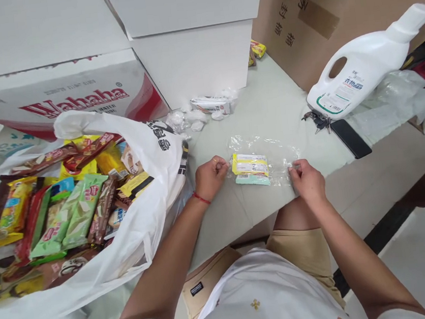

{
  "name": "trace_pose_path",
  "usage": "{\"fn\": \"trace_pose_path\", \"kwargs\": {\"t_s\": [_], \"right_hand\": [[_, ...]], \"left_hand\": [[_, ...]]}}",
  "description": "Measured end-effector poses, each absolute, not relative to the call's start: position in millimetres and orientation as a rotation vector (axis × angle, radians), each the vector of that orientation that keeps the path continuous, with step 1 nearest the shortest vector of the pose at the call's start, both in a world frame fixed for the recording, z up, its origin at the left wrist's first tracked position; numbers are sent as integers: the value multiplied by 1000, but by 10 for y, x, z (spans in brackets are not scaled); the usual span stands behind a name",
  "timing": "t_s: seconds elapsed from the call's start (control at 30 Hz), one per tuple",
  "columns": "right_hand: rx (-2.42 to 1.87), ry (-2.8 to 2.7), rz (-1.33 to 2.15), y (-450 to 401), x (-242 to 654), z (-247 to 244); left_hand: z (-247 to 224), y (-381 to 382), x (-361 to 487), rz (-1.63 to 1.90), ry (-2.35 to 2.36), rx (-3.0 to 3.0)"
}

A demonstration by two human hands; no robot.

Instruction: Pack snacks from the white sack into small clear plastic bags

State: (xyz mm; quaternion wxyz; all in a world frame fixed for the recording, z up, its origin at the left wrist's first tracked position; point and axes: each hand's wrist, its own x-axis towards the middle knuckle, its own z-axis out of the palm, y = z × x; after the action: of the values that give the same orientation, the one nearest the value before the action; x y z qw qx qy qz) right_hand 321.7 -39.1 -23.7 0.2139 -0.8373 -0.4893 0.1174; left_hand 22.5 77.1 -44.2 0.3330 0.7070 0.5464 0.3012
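A clear plastic bag (280, 167) lies on the table in front of me, with two small wrapped packets at its left end. The upper is a yellow and white packet (250, 165); below it, partly covered, is a pale green packet (252, 179). My left hand (211, 176) is closed in a pinch at the bag's left edge, beside the yellow packet. At the opposite edge my right hand (307, 178) pinches the film between thumb and fingers.
On the left stands a white plastic bag (152, 207) full of wrapped snack bars (83, 210). Boxes, including a Wahaha carton (86, 94), line the back with crumpled plastic (188, 120). At right are a white detergent bottle (363, 70), keys (319, 120) and a phone (350, 138).
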Motion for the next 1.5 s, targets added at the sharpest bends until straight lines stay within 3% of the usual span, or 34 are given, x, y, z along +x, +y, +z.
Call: {"fn": "trace_pose_path", "kwargs": {"t_s": [0.27,0.37,0.5,0.7,1.0,1.23,1.5], "right_hand": [[-2382,-1380,293,-383,3168,-234],[-2392,-1346,306,-398,3159,-241],[-2350,-1365,292,-461,3247,-253],[-2005,-1595,-152,-23,3375,-13],[-1944,-2140,479,1336,2868,49],[-1514,-2366,483,724,2695,331],[-1509,-2153,258,16,2503,-148]], "left_hand": [[135,322,403,1378,1529,2209],[257,142,636,1051,1135,2463],[-3,224,862,695,1080,2573],[-399,415,817,753,993,2667],[-403,412,795,821,930,2619],[-387,439,807,847,956,2492],[-488,502,747,1226,774,2072]]}}
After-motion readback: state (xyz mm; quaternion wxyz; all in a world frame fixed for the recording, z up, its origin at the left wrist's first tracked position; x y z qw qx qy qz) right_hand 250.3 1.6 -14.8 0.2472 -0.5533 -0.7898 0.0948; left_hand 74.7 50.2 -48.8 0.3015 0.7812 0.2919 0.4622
